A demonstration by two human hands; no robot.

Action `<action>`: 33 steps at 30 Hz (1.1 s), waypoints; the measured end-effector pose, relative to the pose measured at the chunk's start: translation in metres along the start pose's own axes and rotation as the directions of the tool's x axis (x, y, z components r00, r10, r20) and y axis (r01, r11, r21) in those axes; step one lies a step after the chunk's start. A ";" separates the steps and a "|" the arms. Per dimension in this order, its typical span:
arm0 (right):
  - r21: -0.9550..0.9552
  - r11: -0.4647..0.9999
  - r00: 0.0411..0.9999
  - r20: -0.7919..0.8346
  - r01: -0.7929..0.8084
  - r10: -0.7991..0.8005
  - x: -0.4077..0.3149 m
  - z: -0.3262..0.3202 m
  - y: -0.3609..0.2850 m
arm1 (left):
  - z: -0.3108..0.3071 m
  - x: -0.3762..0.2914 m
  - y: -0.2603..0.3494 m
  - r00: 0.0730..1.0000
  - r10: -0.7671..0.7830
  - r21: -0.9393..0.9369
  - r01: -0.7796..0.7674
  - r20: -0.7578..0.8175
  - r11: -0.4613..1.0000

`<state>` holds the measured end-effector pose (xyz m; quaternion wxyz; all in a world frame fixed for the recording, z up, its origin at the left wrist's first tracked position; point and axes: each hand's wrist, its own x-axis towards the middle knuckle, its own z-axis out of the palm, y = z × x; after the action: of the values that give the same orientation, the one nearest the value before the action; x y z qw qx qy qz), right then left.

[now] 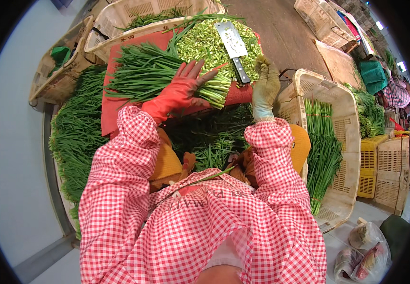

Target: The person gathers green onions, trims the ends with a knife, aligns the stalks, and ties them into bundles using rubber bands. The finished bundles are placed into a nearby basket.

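My left hand point(187, 85), in a red rubber glove, spans a bundle of garlic chives point(144, 72) near its pale cut ends. The bundle lies on a red cloth-like cover point(111, 110), leaves pointing left. An orange-red strip point(219, 66) shows by my left fingers. My right hand point(267, 80), in a stained glove, is raised right of the cleaver point(233, 44), apart from its black handle. Its fingers are drawn together; whether they pinch anything is hidden. The cleaver rests flat on a heap of chopped pale stem pieces point(198, 41), with bits stuck to its blade.
At right, a plastic crate point(347, 142) holds tied chive bundles point(320, 142). More chives point(79, 135) are stacked at left. Crates point(98, 39) stand beyond the work surface. Loose leaves point(215, 152) lie between my knees. Plastic bags point(366, 255) sit on the floor; a person point(396, 92) is far right.
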<state>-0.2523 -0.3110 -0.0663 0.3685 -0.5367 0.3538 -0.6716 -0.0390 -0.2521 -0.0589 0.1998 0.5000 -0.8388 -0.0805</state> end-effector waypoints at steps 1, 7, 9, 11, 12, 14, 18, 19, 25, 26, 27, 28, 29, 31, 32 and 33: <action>0.163 0.980 0.993 -0.052 0.116 -0.109 -0.011 0.001 -0.005 | 0.000 -0.003 0.001 0.997 0.059 0.009 -0.058 -0.050 0.998; -0.644 0.757 0.840 0.468 0.112 0.274 -0.119 -0.021 -0.029 | 0.016 -0.010 0.005 0.992 0.102 0.266 -0.080 -0.072 0.961; -0.665 0.746 0.909 0.339 0.050 0.242 -0.117 -0.026 -0.026 | 0.018 -0.009 0.004 0.991 0.119 0.266 -0.098 -0.068 0.959; -0.578 0.797 0.977 0.198 0.177 -0.074 -0.106 -0.025 -0.019 | 0.019 -0.010 0.003 0.995 0.087 0.243 -0.073 -0.050 0.967; -0.527 0.775 0.930 0.299 0.347 -0.213 -0.100 -0.022 -0.014 | 0.018 -0.010 0.002 0.995 0.078 0.214 -0.064 -0.058 0.975; -0.497 0.724 0.863 0.416 0.479 -0.286 -0.094 -0.018 -0.005 | 0.019 -0.011 0.000 0.988 0.106 0.195 -0.083 -0.109 0.977; -0.635 0.668 0.817 0.096 -0.389 0.568 -0.096 -0.021 0.003 | 0.023 -0.011 -0.004 0.997 0.043 0.217 -0.030 -0.059 0.976; -0.633 0.574 0.737 0.008 -0.520 0.676 -0.095 -0.022 0.004 | 0.024 -0.012 -0.004 0.992 0.084 0.230 -0.061 -0.093 0.971; -0.475 0.793 0.865 0.485 0.381 -0.125 -0.077 -0.022 0.007 | 0.021 -0.010 0.001 0.988 0.094 0.249 -0.062 -0.122 0.967; -0.545 0.791 0.882 0.471 0.278 0.014 -0.075 -0.023 0.007 | 0.019 -0.010 0.002 0.992 0.082 0.265 -0.054 -0.096 0.963; -0.859 0.510 0.857 0.286 0.031 0.429 -0.074 -0.024 0.006 | 0.018 -0.011 0.003 0.992 0.089 0.275 -0.060 -0.094 0.960; -0.920 0.388 0.759 0.209 -0.062 0.617 -0.073 -0.026 0.004 | 0.018 -0.011 0.003 0.991 0.089 0.288 -0.057 -0.098 0.956; -0.965 0.222 0.593 0.099 -0.138 0.799 -0.072 -0.028 0.002 | 0.017 -0.011 0.003 0.992 0.085 0.283 -0.055 -0.097 0.958; -0.790 0.613 0.902 0.243 -0.029 0.356 -0.068 -0.026 -0.003 | 0.018 -0.011 0.002 0.986 0.102 0.252 -0.066 -0.133 0.965; -0.670 0.740 0.957 0.251 0.061 0.148 -0.065 -0.023 -0.004 | 0.019 -0.010 0.002 0.988 0.098 0.294 -0.059 -0.121 0.954; -0.551 0.809 0.967 0.242 0.205 -0.080 -0.061 -0.018 -0.006 | 0.021 -0.010 0.002 0.984 0.102 0.283 -0.057 -0.145 0.957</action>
<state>-0.2618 -0.2535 -0.0925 0.1734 -0.7143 0.4571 -0.5008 -0.0447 -0.2438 -0.0796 0.1966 0.4936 -0.8428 0.0859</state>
